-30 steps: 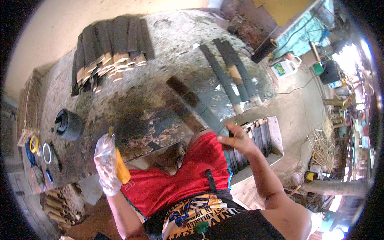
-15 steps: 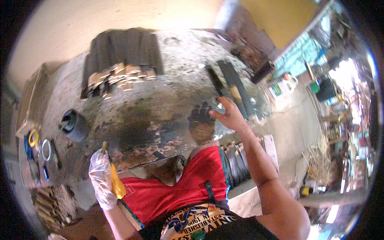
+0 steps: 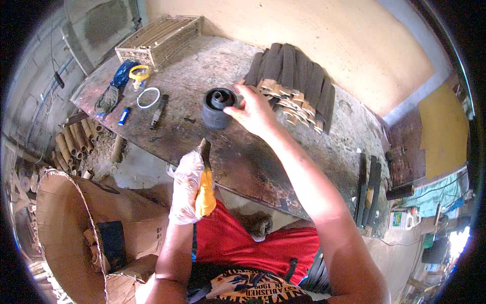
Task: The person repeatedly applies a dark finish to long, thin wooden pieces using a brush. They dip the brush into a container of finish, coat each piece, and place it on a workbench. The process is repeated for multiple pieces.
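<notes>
My left hand point(image 3: 186, 187), in a clear plastic glove, is closed around a yellow object with a dark, narrow tip point(image 3: 205, 191) pointing up toward the table; its exact kind is unclear. A round black container point(image 3: 216, 117) with a smaller cylinder inside stands on the table, ahead of that hand. Beside its right rim is my bare right hand point(image 3: 255, 111), thumb and fingers apart, the thumb overlapping the rim in view. Whether it touches the container I cannot tell. Just beyond lies a pile of dark-coated flat sticks point(image 3: 298, 76) with pale bare ends.
On the stained table point(image 3: 243, 162) lie a white ring point(image 3: 148, 98), a yellow tape roll point(image 3: 139, 74), a blue lighter point(image 3: 123, 116) and a wicker crate point(image 3: 159, 43). Dark strips point(image 3: 372, 190) lie at the right edge. An open cardboard box point(image 3: 131, 213) stands at lower left.
The view has swung left. My right hand has left the dark strips on the right and come to the black container. My left hand still holds the yellow object.
</notes>
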Motion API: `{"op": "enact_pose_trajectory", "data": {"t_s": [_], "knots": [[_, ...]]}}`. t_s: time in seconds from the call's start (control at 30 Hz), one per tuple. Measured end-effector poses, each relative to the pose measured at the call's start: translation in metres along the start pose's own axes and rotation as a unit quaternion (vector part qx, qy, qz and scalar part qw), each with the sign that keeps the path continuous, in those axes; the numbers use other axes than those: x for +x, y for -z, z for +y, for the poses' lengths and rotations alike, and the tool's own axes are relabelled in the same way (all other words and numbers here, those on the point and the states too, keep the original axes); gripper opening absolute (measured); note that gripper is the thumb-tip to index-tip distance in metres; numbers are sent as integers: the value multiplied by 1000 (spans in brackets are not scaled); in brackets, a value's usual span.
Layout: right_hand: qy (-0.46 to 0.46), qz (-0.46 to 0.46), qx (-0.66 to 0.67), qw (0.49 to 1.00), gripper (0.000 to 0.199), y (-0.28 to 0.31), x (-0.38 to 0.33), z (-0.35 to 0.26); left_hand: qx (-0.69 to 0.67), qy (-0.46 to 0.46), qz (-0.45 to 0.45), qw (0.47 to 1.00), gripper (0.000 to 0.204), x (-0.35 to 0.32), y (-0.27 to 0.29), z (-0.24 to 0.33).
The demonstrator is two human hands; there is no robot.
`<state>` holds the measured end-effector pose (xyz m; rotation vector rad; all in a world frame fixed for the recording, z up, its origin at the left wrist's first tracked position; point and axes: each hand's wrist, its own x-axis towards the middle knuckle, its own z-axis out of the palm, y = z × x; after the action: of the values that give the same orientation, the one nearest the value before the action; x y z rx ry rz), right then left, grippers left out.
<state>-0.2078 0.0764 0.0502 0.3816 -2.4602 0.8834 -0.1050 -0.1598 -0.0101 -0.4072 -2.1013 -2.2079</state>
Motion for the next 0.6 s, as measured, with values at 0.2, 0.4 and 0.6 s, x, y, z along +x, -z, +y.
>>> {"op": "enact_pose_trajectory", "data": {"t_s": [0.2, 0.4, 0.6], "knots": [[64, -21, -51, 996, 37, -31, 20, 0, -17, 33, 37, 999, 27, 7, 16, -3], [121, 8, -25, 992, 34, -22, -14, 4, 13, 21, 16, 1000, 33, 12, 23, -14], [169, 8, -69, 983, 40, -23, -12, 6, 128, -58, -5, 990, 36, 19, 18, -19]]}}
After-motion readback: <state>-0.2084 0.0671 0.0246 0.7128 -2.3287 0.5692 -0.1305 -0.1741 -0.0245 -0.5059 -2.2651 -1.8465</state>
